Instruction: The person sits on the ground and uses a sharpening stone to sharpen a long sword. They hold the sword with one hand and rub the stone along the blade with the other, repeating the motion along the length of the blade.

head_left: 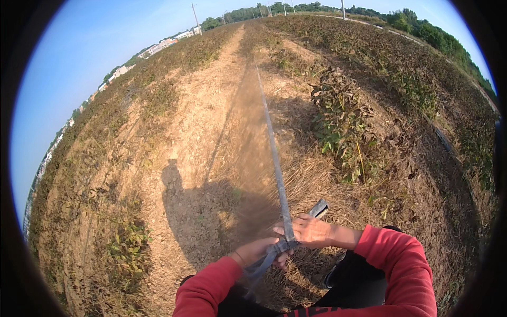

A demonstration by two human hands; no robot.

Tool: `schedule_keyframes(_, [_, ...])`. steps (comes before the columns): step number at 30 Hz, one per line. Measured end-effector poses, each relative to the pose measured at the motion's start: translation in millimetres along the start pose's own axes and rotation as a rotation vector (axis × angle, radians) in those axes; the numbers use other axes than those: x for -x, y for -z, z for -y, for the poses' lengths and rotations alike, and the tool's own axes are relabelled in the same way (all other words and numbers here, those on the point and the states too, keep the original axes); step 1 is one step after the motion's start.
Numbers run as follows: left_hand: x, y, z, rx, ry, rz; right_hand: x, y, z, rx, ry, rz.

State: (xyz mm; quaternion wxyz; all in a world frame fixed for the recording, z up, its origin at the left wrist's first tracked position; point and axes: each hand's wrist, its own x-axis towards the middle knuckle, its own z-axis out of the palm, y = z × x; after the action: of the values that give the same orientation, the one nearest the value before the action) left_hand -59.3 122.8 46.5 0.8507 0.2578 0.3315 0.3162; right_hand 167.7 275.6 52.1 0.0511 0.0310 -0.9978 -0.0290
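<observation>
A long grey flat strap or hose, perhaps drip tape, runs taut from my hands along the dirt far up the field. At its near end it is knotted or looped between my hands. My left hand grips the knot from the left, fingers partly hidden beneath it. From the right, my right hand holds the same bundle, its fingers across the taut length. A short folded end sticks out beyond my right hand. Loose grey lengths hang below my left hand.
A leafy, partly withered plant stands right of the strap, beside dry straw. Crop rows extend on both sides. Another dark hose lies at the right. Utility poles, trees and buildings line the horizon.
</observation>
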Motion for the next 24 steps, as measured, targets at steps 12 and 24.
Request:
schedule_keyframes(12, [-24.4,23.7,-7.9,-0.275,0.127,-0.071,9.4,43.3,-7.5,-0.609,0.008,-0.174])
schedule_keyframes(24, [-27.3,16.1,-26.3,-1.787,-0.217,-0.44,7.0,32.0,-38.4,-0.863,-0.349,0.406])
